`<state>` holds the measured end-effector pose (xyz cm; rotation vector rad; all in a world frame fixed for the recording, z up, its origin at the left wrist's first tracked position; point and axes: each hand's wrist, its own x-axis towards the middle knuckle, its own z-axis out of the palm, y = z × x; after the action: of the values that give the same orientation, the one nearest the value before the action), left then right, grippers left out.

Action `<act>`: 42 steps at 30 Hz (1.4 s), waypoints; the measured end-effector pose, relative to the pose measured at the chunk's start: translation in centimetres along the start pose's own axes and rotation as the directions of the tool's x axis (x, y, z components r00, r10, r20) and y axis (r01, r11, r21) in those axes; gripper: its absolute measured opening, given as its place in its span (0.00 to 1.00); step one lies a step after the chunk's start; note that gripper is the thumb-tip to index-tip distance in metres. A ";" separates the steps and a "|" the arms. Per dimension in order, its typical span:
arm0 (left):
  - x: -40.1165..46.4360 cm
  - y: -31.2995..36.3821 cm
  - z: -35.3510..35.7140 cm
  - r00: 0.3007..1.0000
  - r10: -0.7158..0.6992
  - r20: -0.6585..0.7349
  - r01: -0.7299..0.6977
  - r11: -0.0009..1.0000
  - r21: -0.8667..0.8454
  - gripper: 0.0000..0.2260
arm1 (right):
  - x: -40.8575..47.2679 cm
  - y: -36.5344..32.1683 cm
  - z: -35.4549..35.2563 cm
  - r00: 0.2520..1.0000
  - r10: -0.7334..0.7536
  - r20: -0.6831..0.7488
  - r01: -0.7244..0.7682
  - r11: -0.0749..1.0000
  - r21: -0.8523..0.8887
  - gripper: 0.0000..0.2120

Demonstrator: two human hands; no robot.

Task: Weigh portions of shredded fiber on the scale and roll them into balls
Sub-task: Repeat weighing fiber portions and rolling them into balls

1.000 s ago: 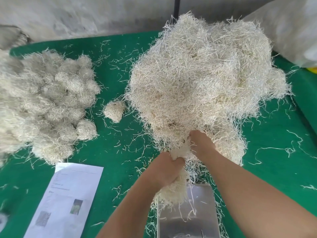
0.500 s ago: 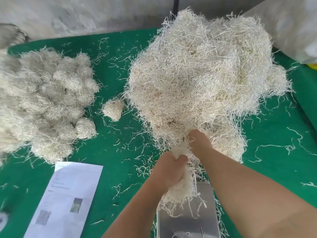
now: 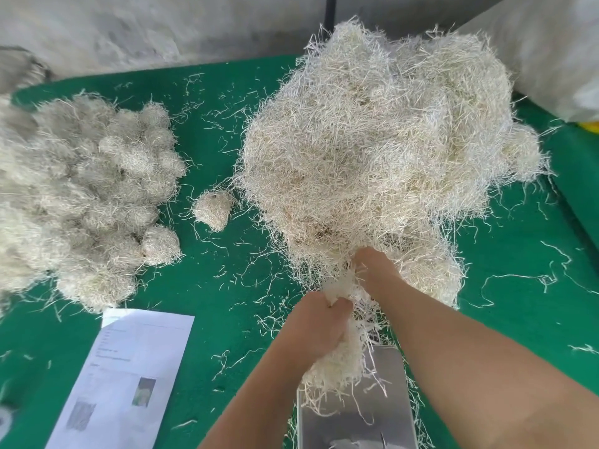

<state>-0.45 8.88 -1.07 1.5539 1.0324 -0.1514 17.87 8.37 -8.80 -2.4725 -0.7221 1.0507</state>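
Left hand (image 3: 319, 328) grasps fiber tuft (image 3: 337, 374) above scale (image 3: 385, 413); right hand (image 3: 376, 270) buried in fiber heap (image 3: 382, 150), grip unclear.

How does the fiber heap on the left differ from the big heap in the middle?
The left heap is made of rounded, compact balls; the middle heap is one loose, shaggy mass. The left heap lies lower and untouched; the middle heap rises taller, with the right hand at its near edge. Both are pale shredded fiber on the green table.
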 end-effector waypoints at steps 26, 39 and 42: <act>0.6 -4.4 -7.0 0.941 0.066 -0.331 -0.025 0.992 0.125 0.23 | 4.1 4.3 -4.7 0.992 0.122 0.009 -0.122 0.992 -0.010 0.16; -1.6 -4.4 -11.0 0.720 -0.145 -0.679 0.023 0.982 -0.185 0.13 | 3.8 8.8 -5.5 0.994 -0.032 0.102 0.045 0.990 -0.133 0.35; -4.1 -2.2 -10.1 0.744 -0.232 -0.627 -0.139 0.864 -0.484 0.35 | 2.2 8.0 -5.8 0.987 -0.073 0.146 0.104 0.971 -0.215 0.41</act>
<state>-8.84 15.17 2.74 1.0843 1.5280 0.6638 25.99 2.46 -10.18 -2.5414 -1.0349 1.1726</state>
